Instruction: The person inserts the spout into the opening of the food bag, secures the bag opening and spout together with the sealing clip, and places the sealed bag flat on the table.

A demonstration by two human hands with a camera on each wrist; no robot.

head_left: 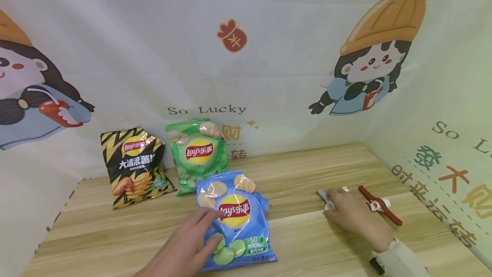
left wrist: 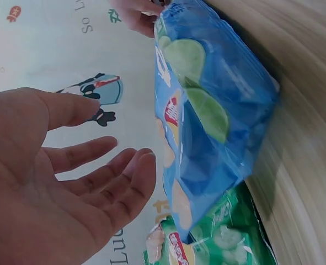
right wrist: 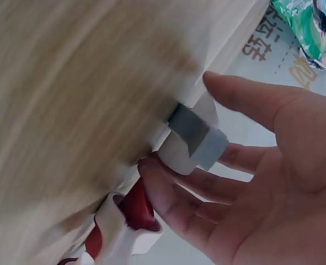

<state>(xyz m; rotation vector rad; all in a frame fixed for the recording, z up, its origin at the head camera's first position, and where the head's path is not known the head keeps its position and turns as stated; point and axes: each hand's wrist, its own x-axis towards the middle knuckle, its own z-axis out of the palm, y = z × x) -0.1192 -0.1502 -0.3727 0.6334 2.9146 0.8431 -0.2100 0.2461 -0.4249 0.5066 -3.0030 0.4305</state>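
A blue Lay's chip bag (head_left: 250,221) lies in the middle of the table. My left hand (head_left: 188,238) hovers over its left side, fingers spread; the left wrist view has that hand (left wrist: 91,165) apart from the bag. To the right, my right hand (head_left: 351,215) reaches around a grey bag clip (head_left: 326,200) with a white round part. In the right wrist view the thumb and fingers of this hand (right wrist: 262,160) stand loosely on either side of the grey clip (right wrist: 198,135), the thumb apart from it. Beside it lies a red bag clip (head_left: 380,205) with a white cap.
Behind the blue bag, a green Lay's bag (head_left: 197,157) and a black-and-yellow Lay's bag (head_left: 134,166) lean against the printed white cloth backdrop (head_left: 276,76). A cloth side wall (head_left: 442,110) borders the wooden table (head_left: 303,247) on the right.
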